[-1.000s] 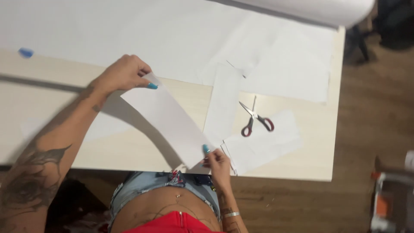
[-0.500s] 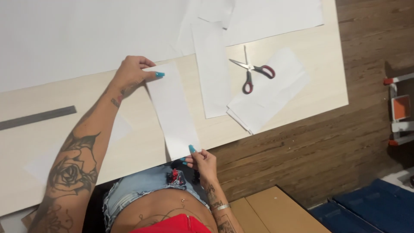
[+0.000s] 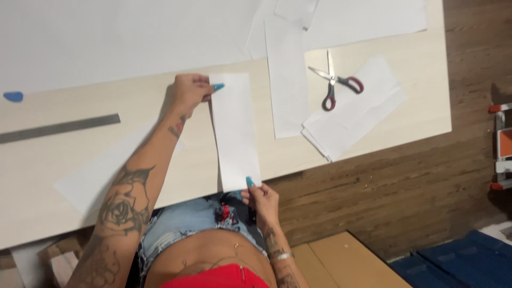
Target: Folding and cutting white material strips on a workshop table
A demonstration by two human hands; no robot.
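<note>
The step in hand looks like squaring up a narrow white paper strip (image 3: 234, 130) on the pale worktop (image 3: 416, 114): the left hand (image 3: 189, 92) has its grip pinched on the strip's far end, and the right hand (image 3: 261, 198) pinches the near end, just at the worktop's front edge. The strip lies lengthwise away from the person — flat, between a grey metal ruler (image 3: 58, 128) on the left and red-handled scissors (image 3: 336, 85) resting on a stack of cut sheets (image 3: 357, 120) on the right. By my judgement, the next move calls for keeping both ends taut and level so the strip neither buckles nor slides off the edge.
</note>
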